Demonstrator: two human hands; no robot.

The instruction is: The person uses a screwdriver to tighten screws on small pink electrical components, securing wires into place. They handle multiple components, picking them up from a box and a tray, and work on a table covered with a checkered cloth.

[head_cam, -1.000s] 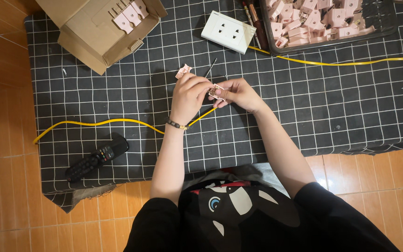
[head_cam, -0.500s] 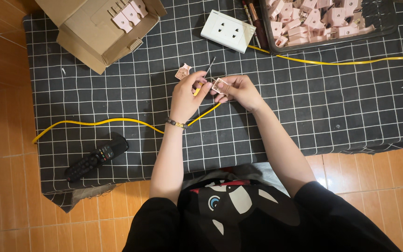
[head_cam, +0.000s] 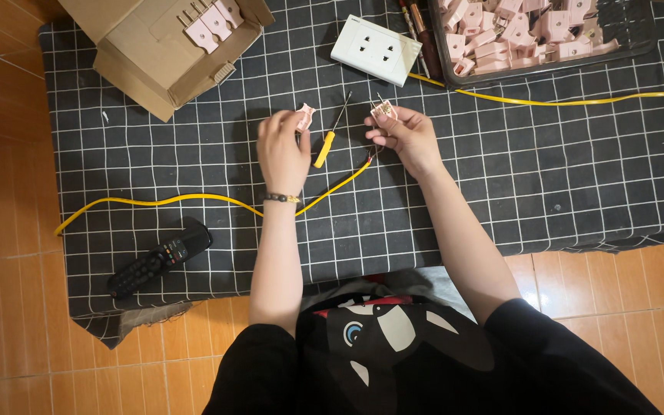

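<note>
Head view, single entry. Left hand [head_cam: 283, 151]: palm down on the black white-gridded cloth [head_cam: 547, 184], fingertips closed on a small pink plastic plug shell [head_cam: 304, 117] lying at their far edge. Right hand [head_cam: 405, 137]: raised slightly, fingers pinched around a second small pink plug piece with bare metal prongs [head_cam: 383, 113] pointing away from the body. Between the two hands: a slim screwdriver with yellow handle [head_cam: 327, 140], resting on the cloth, long axis running from near-left to far-right, shaft tip away from the person; it lies just beside the left hand's thumb side, slightly nearer that hand than the right. Yellow insulated wire [head_cam: 178, 200]: runs from the left across the cloth under the left wrist, its stripped end near the right hand's heel.

Surroundings: open brown cardboard box [head_cam: 147, 61] holding pink parts, far left; white rectangular wall socket plate [head_cam: 376, 50]; dark tray of pink plug parts [head_cam: 624, 42], far right; black remote control [head_cam: 161, 260] near the cloth's near-left edge. Nothing lies between screwdriver and either hand.
</note>
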